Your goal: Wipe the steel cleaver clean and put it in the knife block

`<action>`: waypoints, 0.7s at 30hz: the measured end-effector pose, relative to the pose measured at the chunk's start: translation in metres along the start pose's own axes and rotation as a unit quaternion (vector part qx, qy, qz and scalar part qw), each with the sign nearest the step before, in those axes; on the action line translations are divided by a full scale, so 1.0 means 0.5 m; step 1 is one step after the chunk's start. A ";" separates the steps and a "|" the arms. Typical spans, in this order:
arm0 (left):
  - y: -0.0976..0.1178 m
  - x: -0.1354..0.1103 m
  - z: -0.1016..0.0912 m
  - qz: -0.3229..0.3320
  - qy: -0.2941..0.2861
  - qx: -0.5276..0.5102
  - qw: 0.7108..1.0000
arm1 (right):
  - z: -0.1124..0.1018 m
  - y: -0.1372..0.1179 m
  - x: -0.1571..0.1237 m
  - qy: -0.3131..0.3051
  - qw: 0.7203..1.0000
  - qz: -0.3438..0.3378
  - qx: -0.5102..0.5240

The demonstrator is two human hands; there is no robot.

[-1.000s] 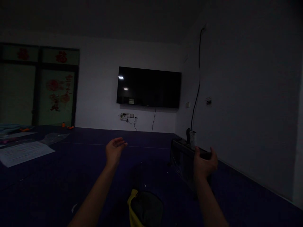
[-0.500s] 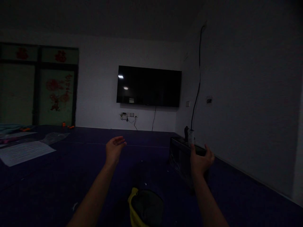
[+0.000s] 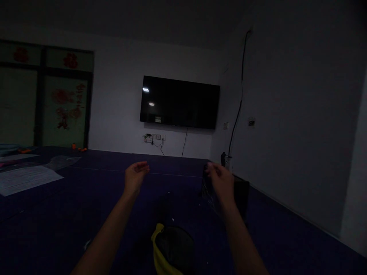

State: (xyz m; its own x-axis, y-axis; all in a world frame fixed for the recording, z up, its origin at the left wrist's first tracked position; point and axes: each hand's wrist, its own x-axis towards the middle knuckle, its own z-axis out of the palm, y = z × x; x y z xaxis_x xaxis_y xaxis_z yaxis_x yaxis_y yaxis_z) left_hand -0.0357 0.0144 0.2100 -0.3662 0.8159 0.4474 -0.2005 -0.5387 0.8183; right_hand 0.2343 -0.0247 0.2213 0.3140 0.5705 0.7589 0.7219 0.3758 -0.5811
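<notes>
The left hand (image 3: 136, 176), grip loosely parted, is above a flat dark-purple surface (image 3: 77, 206); the right hand (image 3: 221, 181), likewise curled but unclenched, fronts a boxy black object (image 3: 241, 193).

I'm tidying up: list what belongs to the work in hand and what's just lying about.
Work: left hand and right hand, neither visibly holding anything; nearby black box, yellow-edged item.
Lying about: printed sheet, clear plastic, orange items.
</notes>
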 end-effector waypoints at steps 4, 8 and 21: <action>0.021 -0.014 0.001 -0.006 -0.026 0.062 0.998 | 0.070 -0.053 -0.066 -0.303 0.952 -0.041 -0.007; 0.031 -0.022 0.005 0.014 -0.029 0.116 0.993 | 0.128 -0.082 -0.144 -0.516 0.854 -0.054 -0.031; 0.048 -0.022 0.006 0.038 -0.054 0.153 0.986 | -0.044 -0.065 -0.036 -0.450 0.893 -0.021 -0.014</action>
State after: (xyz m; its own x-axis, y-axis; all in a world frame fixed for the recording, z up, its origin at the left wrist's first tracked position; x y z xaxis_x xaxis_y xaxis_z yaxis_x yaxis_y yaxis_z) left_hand -0.0339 -0.0069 0.2256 -0.2667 0.8020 0.5344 0.1143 -0.5243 0.8438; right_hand 0.2187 -0.0633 0.2327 -0.3269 0.9168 0.2292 0.7399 0.3992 -0.5415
